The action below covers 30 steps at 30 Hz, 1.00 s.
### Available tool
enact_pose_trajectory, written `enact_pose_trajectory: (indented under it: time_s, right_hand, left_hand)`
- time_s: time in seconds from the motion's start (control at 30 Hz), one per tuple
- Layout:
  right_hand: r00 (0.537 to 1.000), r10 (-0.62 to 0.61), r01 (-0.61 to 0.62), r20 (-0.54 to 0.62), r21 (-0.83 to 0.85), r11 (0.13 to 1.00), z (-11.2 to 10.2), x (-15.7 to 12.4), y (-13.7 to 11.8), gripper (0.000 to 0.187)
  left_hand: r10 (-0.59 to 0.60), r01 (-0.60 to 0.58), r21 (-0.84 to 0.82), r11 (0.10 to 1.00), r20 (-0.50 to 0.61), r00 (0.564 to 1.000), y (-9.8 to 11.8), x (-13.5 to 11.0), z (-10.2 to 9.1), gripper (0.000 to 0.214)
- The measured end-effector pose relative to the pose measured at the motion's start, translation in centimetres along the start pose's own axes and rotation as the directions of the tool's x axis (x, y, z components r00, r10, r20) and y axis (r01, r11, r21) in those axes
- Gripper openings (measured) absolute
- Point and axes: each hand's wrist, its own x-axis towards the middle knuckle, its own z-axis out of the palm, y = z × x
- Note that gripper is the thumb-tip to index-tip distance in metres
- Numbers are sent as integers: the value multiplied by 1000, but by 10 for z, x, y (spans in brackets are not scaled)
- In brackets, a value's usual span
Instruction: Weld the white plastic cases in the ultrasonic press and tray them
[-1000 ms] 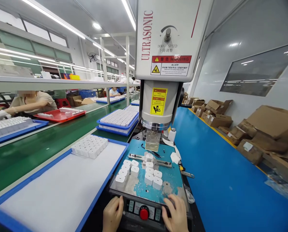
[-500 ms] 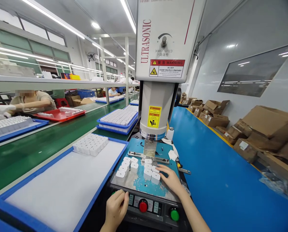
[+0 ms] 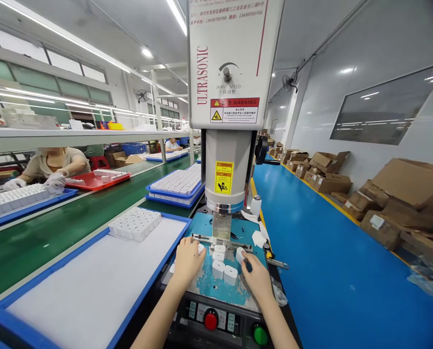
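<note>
My right hand pinches a small white plastic block with rounded corners, tilted on its side, at the right of the machine's base plate. My left hand curls over the blocks on the left of the plate. A white block shows between its finger and thumb; most of its fingertips are hidden. Between my hands, several white blocks stand in a short column, among them a front block with a slot in its top. Behind them is the metal horn of the ultrasonic press.
At my left lies a blue-rimmed tray with a cluster of white blocks at its far end. Stacked trays stand beyond. A red button and a green button face me. A co-worker sits across the green belt.
My left hand has moved from the front edge up to the left blocks. My right hand has drawn one block away to the right of the column. The camera view has shifted slightly.
</note>
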Motion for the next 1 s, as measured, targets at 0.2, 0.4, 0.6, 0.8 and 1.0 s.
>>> enact_pose_trajectory:
  time_s: [0.2,0.4,0.6,0.8,1.0]
  right_hand:
    - [999,-49,49,8,-10,999,1,2,-1,36]
    - [996,-71,73,-46,43,996,-1,6,-4,36]
    - [997,-22,31,-69,121,992,0,4,-2,35]
    - [999,32,-19,-32,330,944,-7,34,-3,36]
    - [993,-63,17,102,399,917,8,78,-25,31]
  left_hand:
    - [-15,13,16,1000,154,988,28,42,23,38]
    - [-88,89,10,996,265,960,64,66,45,44]
    - [-161,170,-11,985,268,950,66,78,40,42]
    - [-232,242,-26,970,203,951,34,48,-4,47]
    - [-186,182,139,973,20,982,9,-30,-21,37]
